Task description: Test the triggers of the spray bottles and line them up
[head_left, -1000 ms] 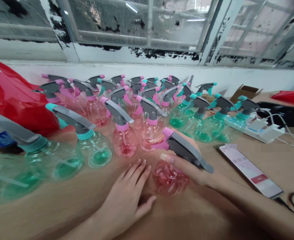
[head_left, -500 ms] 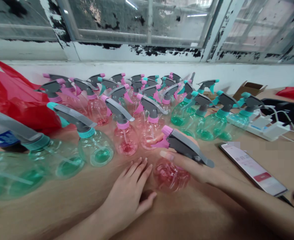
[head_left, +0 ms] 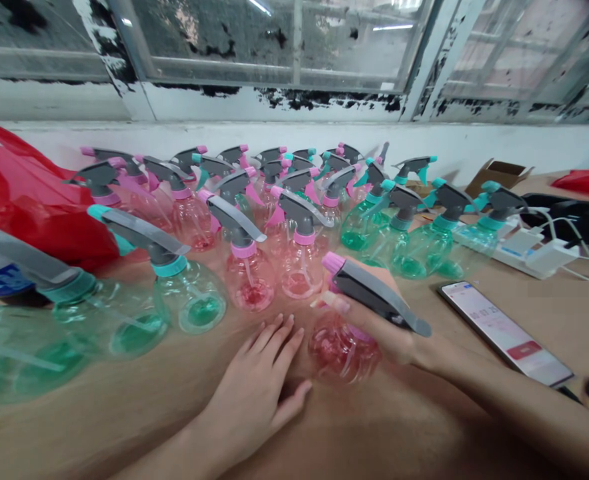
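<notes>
My right hand [head_left: 389, 330] is wrapped round the grey and pink trigger head of a clear pink spray bottle [head_left: 341, 350] that stands on the brown table [head_left: 124, 407]. The thumb lies across the front of the neck. My left hand [head_left: 257, 390] lies flat on the table just left of that bottle, fingers stretched out and holding nothing. Behind both hands stand several more pink spray bottles [head_left: 249, 280] and green spray bottles [head_left: 187, 297] in rows reaching back to the wall.
A red plastic bag [head_left: 24, 200] lies at the far left. A phone [head_left: 507, 332] with a lit screen lies to the right, with a white power strip [head_left: 519, 253], cables and a small cardboard box [head_left: 497, 175] beyond it. Windows run along the back.
My right hand has closed further round the trigger head and the index finger has drawn back from the front. The left hand has stayed flat in place.
</notes>
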`<action>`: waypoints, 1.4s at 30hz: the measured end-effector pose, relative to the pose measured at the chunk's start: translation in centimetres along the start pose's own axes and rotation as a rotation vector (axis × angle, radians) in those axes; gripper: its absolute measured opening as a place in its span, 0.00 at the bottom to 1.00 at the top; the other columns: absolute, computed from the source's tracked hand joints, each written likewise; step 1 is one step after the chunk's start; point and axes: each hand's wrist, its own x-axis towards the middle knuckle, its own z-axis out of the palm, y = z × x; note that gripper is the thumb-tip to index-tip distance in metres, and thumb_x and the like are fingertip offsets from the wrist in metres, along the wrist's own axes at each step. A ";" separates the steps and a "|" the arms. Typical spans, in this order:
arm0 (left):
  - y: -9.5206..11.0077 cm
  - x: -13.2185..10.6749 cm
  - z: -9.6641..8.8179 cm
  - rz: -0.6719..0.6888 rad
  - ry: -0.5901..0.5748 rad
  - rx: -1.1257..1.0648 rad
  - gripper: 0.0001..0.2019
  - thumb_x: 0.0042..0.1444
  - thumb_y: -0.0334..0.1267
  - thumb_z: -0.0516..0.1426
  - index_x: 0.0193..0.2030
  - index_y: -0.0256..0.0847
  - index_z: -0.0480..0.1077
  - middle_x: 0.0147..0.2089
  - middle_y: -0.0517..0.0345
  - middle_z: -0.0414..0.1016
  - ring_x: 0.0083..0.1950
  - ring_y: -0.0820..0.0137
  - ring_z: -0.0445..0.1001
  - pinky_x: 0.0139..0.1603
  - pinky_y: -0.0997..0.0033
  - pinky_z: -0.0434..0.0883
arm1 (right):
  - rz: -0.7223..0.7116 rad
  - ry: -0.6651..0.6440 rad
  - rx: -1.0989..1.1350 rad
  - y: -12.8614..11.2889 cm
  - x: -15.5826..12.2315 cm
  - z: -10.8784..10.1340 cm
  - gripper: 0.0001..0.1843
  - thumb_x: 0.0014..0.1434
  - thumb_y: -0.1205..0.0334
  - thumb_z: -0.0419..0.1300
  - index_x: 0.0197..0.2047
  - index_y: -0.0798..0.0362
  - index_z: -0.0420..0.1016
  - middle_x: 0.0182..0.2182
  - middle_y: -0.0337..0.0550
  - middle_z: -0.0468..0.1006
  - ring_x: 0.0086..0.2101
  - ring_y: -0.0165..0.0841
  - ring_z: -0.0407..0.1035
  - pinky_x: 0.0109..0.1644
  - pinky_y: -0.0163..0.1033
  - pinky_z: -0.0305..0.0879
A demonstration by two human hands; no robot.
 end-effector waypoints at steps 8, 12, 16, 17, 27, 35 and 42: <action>0.0 -0.1 0.1 -0.024 0.005 -0.008 0.26 0.62 0.45 0.54 0.63 0.33 0.63 0.65 0.41 0.65 0.65 0.51 0.64 0.61 0.48 0.64 | 0.103 0.046 0.079 0.6 -0.4 0.5 0.11 0.58 0.58 0.61 0.31 0.48 0.60 0.25 0.33 0.59 0.24 0.29 0.54 0.27 0.36 0.53; -0.1 -0.1 0.1 -0.024 0.019 -0.021 0.26 0.62 0.45 0.54 0.64 0.34 0.63 0.66 0.42 0.65 0.65 0.51 0.63 0.61 0.49 0.64 | 0.131 0.026 0.074 0.5 -0.3 0.4 0.11 0.58 0.56 0.61 0.31 0.48 0.62 0.25 0.34 0.60 0.25 0.30 0.56 0.29 0.37 0.56; -0.1 0.0 0.2 -0.015 0.007 0.000 0.24 0.62 0.45 0.55 0.61 0.35 0.67 0.65 0.41 0.65 0.65 0.50 0.64 0.61 0.48 0.65 | 0.136 0.028 0.083 0.6 -0.4 0.4 0.10 0.58 0.56 0.61 0.32 0.49 0.63 0.24 0.34 0.60 0.26 0.30 0.57 0.31 0.38 0.59; -0.1 0.0 0.2 -0.011 0.006 0.007 0.23 0.62 0.45 0.54 0.60 0.34 0.67 0.65 0.41 0.65 0.65 0.50 0.64 0.61 0.47 0.65 | 0.136 0.030 0.088 0.6 -0.5 0.4 0.10 0.58 0.56 0.61 0.33 0.49 0.64 0.25 0.34 0.61 0.26 0.30 0.57 0.31 0.38 0.59; -0.1 -0.1 0.1 -0.011 0.001 0.006 0.23 0.62 0.45 0.54 0.61 0.34 0.67 0.66 0.40 0.64 0.65 0.50 0.64 0.60 0.46 0.65 | 0.139 0.034 0.113 0.8 -0.5 0.4 0.07 0.58 0.57 0.62 0.37 0.49 0.70 0.24 0.34 0.63 0.24 0.29 0.57 0.30 0.37 0.60; -0.1 0.1 0.0 -0.006 -0.011 0.032 0.23 0.63 0.45 0.54 0.60 0.34 0.68 0.66 0.41 0.64 0.65 0.50 0.63 0.60 0.47 0.65 | 0.115 0.031 0.109 0.8 -0.5 0.5 0.07 0.59 0.57 0.62 0.37 0.48 0.69 0.25 0.34 0.64 0.24 0.29 0.57 0.28 0.36 0.58; 0.0 0.0 0.0 -0.007 -0.014 0.049 0.23 0.63 0.44 0.55 0.60 0.32 0.68 0.64 0.38 0.67 0.64 0.48 0.65 0.59 0.45 0.66 | -0.006 -0.009 0.017 0.2 -0.1 0.0 0.14 0.61 0.55 0.60 0.31 0.49 0.58 0.26 0.33 0.58 0.26 0.28 0.54 0.29 0.36 0.55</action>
